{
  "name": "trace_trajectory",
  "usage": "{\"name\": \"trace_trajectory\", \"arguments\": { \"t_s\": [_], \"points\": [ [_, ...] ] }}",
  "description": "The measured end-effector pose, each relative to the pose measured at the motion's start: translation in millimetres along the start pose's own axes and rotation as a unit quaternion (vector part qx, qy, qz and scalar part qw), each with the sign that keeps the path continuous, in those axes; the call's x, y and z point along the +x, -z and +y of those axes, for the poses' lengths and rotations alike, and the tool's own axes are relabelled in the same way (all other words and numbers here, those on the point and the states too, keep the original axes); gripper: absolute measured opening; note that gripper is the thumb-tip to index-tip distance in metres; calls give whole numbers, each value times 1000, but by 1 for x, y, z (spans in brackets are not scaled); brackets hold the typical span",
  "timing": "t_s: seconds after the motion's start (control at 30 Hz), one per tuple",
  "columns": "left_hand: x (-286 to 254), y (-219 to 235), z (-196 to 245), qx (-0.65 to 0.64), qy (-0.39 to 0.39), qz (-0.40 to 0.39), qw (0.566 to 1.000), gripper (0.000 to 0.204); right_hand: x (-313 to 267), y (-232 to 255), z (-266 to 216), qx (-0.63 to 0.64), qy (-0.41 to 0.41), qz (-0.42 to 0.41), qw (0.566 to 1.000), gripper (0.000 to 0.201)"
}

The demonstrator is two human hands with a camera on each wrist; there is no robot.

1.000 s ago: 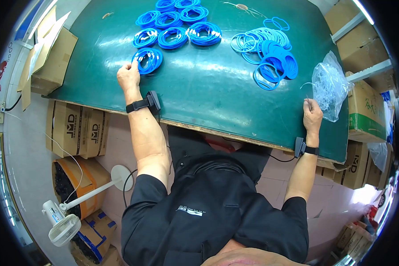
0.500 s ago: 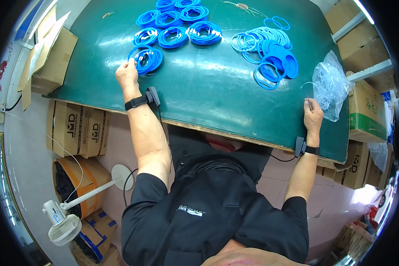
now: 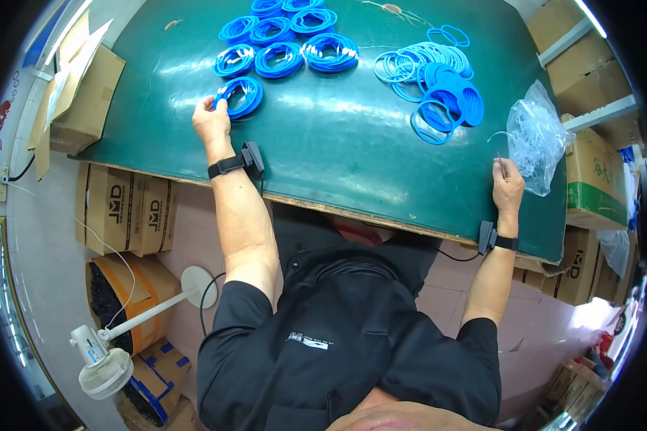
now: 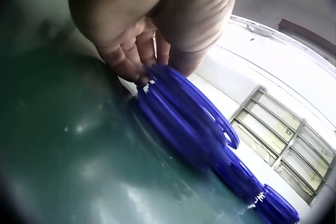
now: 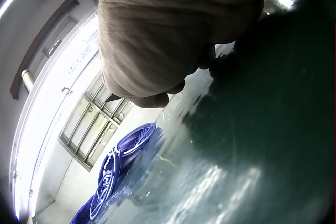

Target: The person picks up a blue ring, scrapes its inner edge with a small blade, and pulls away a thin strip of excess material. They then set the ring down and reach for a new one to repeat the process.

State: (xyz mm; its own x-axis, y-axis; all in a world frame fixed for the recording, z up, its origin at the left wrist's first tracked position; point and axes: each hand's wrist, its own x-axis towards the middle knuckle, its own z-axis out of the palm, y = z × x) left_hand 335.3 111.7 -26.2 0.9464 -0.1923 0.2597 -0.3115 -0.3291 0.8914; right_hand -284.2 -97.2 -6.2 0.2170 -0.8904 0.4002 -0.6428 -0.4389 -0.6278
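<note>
Blue rings lie stacked in a coil (image 3: 243, 98) on the green table (image 3: 323, 136), nearest its front edge at the left. My left hand (image 3: 212, 122) pinches the coil's near left side between thumb and fingers; in the left wrist view the fingertips meet the edge of the ring stack (image 4: 181, 113). At the table's right, my right hand (image 3: 507, 188) has curled fingers around a small dark pointed item, whose tip (image 5: 112, 98) shows in the right wrist view. A loose pile of blue rings (image 3: 446, 90) lies between the hands, farther back.
Several more ring coils (image 3: 279, 60) stand behind the left one. A clear plastic bag (image 3: 535, 140) lies beside my right hand. An open carton (image 3: 86, 100) stands at the left edge, and a green-banded carton (image 3: 595, 179) at the right. Two loose rings (image 3: 449, 37) lie at the back.
A ring edge that stood out left of the near coil half a second ago now lies against it; my left hand has shifted slightly right. The right hand has stayed in place.
</note>
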Motion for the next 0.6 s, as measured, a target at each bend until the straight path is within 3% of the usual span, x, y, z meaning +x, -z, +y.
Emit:
{"name": "trace_trajectory", "arguments": {
  "t_s": [0.3, 0.43, 0.5, 0.6],
  "points": [
    [-1, -5, 3, -32, -9, -44, 998, 41, 0, 1, -4, -6, 5, 5, 1000, 12],
    [-21, 13, 31, 58, -49, -77, 994, 60, 0, 2, -8, -12, 5, 10, 1000, 12],
    [-33, 20, 41, 166, -186, -140, 958, 67, 0, 1, -4, -1, 2, 7, 1000, 12],
    [-38, 22, 46, 209, -168, -180, 947, 66, 0, 1, -3, 6, -1, 6, 1000, 13]
  ]
}}
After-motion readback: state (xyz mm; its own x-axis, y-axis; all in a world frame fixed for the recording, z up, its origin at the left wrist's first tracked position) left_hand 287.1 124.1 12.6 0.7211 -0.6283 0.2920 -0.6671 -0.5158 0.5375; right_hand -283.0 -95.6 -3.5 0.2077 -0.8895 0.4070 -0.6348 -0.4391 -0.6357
